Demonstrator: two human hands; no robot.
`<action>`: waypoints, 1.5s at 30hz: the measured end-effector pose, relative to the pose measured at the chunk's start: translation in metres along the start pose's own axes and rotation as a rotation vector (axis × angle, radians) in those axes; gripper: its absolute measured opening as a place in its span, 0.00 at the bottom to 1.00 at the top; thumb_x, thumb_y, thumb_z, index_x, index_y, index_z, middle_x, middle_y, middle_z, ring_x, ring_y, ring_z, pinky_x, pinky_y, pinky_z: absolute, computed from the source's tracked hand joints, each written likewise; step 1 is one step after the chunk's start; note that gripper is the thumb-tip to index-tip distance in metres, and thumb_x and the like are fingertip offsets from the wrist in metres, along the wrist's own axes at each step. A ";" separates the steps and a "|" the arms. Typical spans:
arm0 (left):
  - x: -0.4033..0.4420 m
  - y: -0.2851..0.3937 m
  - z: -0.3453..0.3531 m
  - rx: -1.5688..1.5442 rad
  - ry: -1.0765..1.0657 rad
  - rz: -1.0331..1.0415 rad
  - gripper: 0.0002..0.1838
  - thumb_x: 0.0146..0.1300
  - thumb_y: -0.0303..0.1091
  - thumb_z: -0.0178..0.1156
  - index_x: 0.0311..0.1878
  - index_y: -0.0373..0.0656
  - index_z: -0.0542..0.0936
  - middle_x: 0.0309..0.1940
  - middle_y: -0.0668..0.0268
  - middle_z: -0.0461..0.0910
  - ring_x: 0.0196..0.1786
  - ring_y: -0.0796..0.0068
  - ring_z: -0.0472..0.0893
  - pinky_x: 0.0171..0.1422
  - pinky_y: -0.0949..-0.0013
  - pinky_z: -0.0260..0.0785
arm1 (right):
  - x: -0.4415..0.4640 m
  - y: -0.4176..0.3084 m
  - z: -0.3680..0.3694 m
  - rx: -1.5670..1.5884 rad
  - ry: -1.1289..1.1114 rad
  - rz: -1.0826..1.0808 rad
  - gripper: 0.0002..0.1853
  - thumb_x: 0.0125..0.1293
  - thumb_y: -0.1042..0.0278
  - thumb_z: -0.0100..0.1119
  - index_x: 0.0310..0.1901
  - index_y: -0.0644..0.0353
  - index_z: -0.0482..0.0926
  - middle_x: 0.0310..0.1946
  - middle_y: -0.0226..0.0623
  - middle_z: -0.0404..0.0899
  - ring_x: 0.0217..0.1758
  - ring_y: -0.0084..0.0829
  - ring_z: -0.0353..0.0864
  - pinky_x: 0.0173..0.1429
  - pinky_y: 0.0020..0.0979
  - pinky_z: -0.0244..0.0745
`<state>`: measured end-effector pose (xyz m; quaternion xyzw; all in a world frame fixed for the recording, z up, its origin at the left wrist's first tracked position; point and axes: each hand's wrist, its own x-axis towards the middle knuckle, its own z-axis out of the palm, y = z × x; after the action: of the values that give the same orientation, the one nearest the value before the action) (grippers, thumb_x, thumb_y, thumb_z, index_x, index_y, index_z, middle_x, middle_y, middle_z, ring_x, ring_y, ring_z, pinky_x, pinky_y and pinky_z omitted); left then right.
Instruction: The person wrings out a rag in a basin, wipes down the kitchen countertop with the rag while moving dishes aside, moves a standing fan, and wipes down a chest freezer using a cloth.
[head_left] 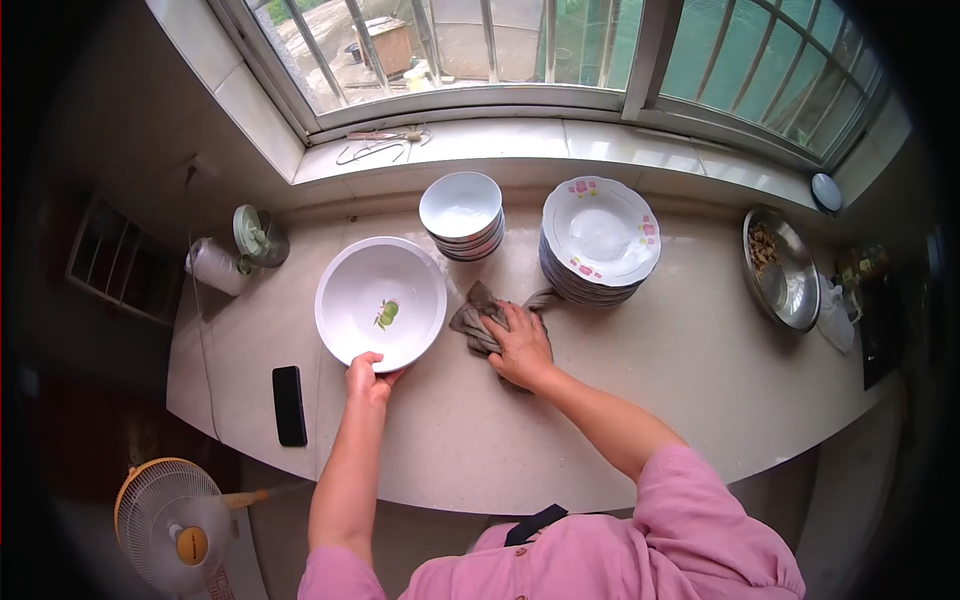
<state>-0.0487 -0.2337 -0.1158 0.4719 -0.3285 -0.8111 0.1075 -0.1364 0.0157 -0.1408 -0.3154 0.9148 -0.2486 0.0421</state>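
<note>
My left hand [372, 378] grips the near rim of a large white bowl [350, 300], thumb over the edge and fingers beneath. A green fruit print shows on the bowl's inside bottom. On the counter to its right, my right hand [522, 345] lies with fingers spread over a crumpled grey-brown cloth [470, 318], pressing it to the surface. Behind the cloth stands a stack of small bowls [461, 205]. A stack of white plates [600, 235] with pink flower prints sits just beyond my right hand, close to one end of the cloth.
A black phone [289, 406] lies on the counter [640, 400] at left. Farther back are a plastic roll [215, 266] and a jar [262, 240]. At right, a metal basin [795, 265] holds brown pieces. Wire hooks [385, 142] lie on the windowsill. A fan [175, 525] stands below left.
</note>
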 end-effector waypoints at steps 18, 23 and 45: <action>-0.120 -0.037 0.005 0.210 -0.117 -0.176 0.31 0.45 0.17 0.49 0.59 0.33 0.60 0.52 0.50 0.67 0.53 0.49 0.72 0.53 0.47 0.72 | -0.100 0.016 -0.027 0.070 -0.179 -0.191 0.36 0.50 0.60 0.60 0.64 0.44 0.64 0.68 0.47 0.49 0.72 0.45 0.49 0.70 0.51 0.46; -0.158 -0.045 0.062 0.259 -0.212 -0.211 0.33 0.46 0.17 0.47 0.61 0.34 0.59 0.57 0.50 0.65 0.59 0.48 0.68 0.63 0.47 0.64 | -0.123 0.022 -0.042 0.032 -0.282 -0.134 0.34 0.50 0.60 0.61 0.63 0.45 0.65 0.68 0.46 0.50 0.72 0.44 0.49 0.70 0.51 0.46; -0.116 -0.081 0.300 0.343 -0.421 -0.152 0.32 0.48 0.19 0.42 0.60 0.26 0.51 0.56 0.40 0.61 0.51 0.33 0.71 0.51 0.39 0.74 | -0.236 0.058 -0.059 0.192 -0.003 -0.062 0.31 0.49 0.62 0.57 0.60 0.44 0.69 0.68 0.43 0.53 0.71 0.41 0.51 0.70 0.48 0.46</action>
<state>-0.2269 0.0131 0.0153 0.3274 -0.4396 -0.8297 -0.1055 0.0056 0.2210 -0.1363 -0.3386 0.8765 -0.3358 0.0656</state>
